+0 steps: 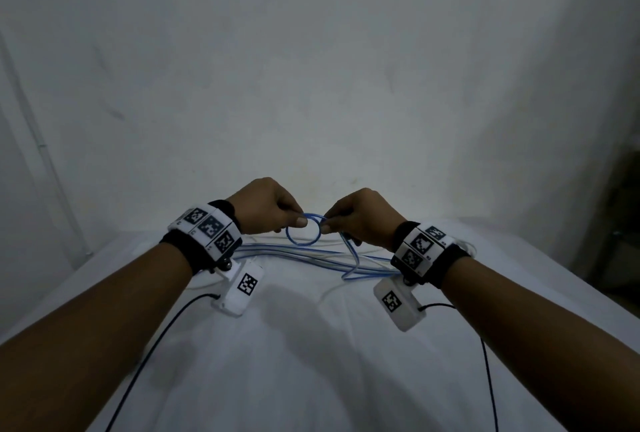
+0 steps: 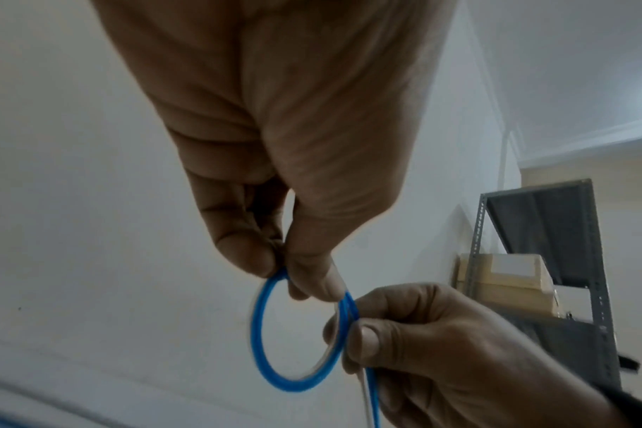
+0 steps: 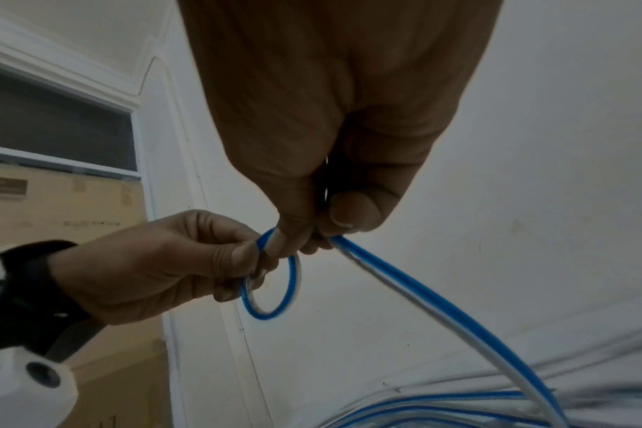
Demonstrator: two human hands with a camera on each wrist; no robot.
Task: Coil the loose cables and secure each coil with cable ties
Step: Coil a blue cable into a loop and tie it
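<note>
Both hands pinch one small loop of blue-and-white cable above a white cloth-covered table.

White sheet (image 1: 311, 362) covers the table, wrinkled, soft; plain white wall behind. Loose cable strands (image 1: 298, 253) lie across the sheet between the wrists, blue and white, thin, flat-looking pair. Left hand (image 1: 266, 206) has thumb and forefinger closed tight on the loop's top-left side. Right hand (image 1: 360, 215) has fingertips clamped on the loop's right side where the strand crosses, the tail running down from it to the sheet. Loop (image 1: 304, 229) round, held in air between the hands. Cable ends out of view; ties can't be made out. Wrist bands carry black-and-white markers.
</note>
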